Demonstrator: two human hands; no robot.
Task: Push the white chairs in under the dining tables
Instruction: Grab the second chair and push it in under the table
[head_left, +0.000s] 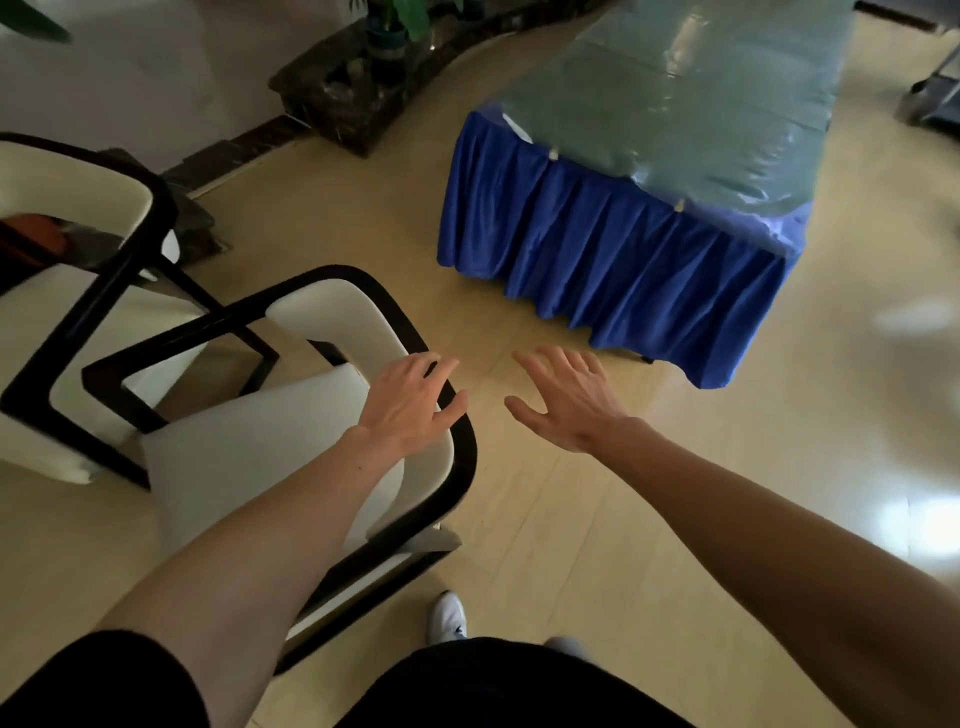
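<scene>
A white chair with a black frame (244, 441) stands just in front of me on the left. My left hand (410, 397) hovers over its black frame edge with fingers spread and relaxed, holding nothing. My right hand (563, 400) is open above the bare floor to the right of the chair, fingers spread. A second white chair with a black frame (78, 208) stands farther left, close to the first. A long table (675, 104) with a blue skirt and a green plastic-covered top stretches away at the upper right.
A dark stone planter ledge (337, 98) with potted plants runs along the wall at the back. The floor is pale and glossy between chairs and table. My white shoe (448, 616) shows below. A metal cart edge (935, 98) sits far right.
</scene>
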